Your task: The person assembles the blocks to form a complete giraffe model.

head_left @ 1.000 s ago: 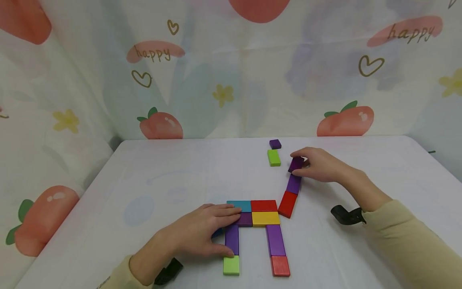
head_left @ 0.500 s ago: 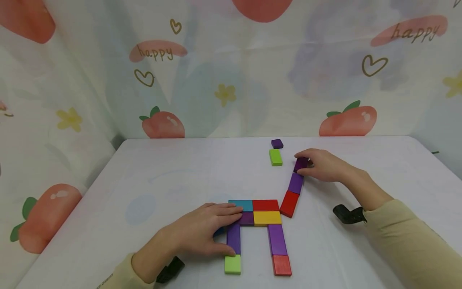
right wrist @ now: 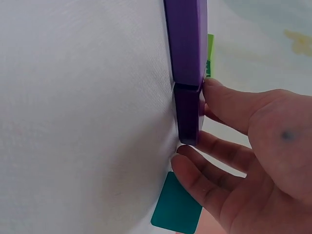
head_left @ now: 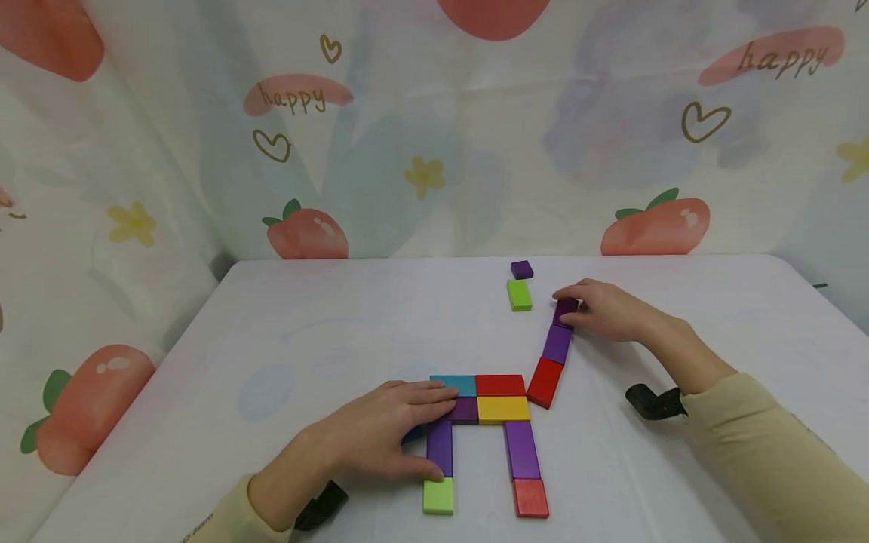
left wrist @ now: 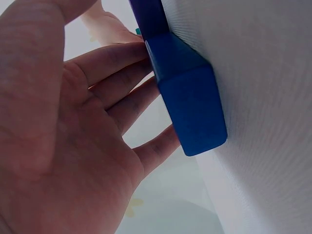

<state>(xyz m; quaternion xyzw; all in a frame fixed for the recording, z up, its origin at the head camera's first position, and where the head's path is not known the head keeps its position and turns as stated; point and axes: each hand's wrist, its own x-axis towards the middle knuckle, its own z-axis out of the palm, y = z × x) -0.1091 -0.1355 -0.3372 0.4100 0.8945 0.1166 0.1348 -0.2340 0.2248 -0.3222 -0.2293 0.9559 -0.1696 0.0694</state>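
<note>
on the table (head_left: 380, 317), left hand (head_left: 373, 434) splays, right hand (head_left: 607, 311) pinches dark purple block (head_left: 564, 307)

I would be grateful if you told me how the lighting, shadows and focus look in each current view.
Head view: soft light, the yellow block crisp-edged, a faint shadow on the table beside the right sleeve; left wrist view: the left hand in shade, washed-out white behind it; right wrist view: soft shadow beside the dark purple block, the flower blurred.
</note>
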